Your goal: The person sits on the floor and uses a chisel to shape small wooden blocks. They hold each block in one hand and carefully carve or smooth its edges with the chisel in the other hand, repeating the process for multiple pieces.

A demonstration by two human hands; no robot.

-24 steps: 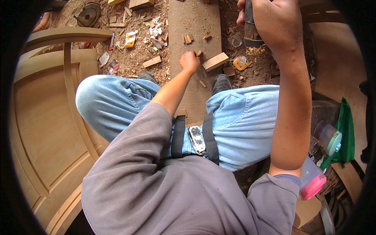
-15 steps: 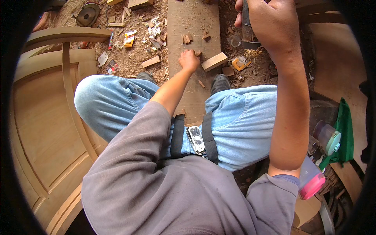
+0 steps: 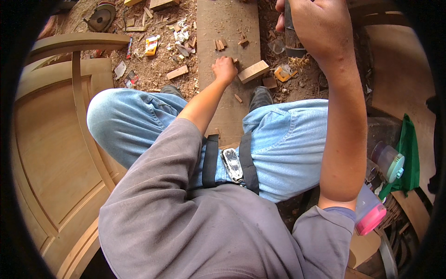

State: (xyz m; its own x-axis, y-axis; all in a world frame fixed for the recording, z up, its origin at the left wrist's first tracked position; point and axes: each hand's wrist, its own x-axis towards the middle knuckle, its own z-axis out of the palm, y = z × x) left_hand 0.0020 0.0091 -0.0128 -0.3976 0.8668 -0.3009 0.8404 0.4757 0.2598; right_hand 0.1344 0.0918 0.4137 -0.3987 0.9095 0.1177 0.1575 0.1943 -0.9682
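Observation:
My left hand [image 3: 225,70] rests on a long wooden plank [image 3: 227,28] between my feet, its fingers closed around a small piece of wood [image 3: 235,61] whose end peeks out. Just right of it, a squared wood block [image 3: 253,72] lies at a slant across the plank's right edge. My right hand [image 3: 320,30] is raised high at the upper right, wrapped around a dark, worn handle [image 3: 289,32] with a blunt lower end. The upper part of that tool lies outside the picture. Several small wood wedges [image 3: 220,44] sit on the plank beyond my left hand.
Wood shavings and offcuts [image 3: 177,72] cover the ground. A carved door panel [image 3: 58,153] stands at the left, a circular-blade power tool [image 3: 101,18] far left. To the right are a green cloth [image 3: 409,156], a teal-lidded bottle [image 3: 389,162] and a pink-lidded container [image 3: 370,221].
The whole view has shifted very slightly. Both hands keep nearly the same places and grips, the left on the plank and the right raised.

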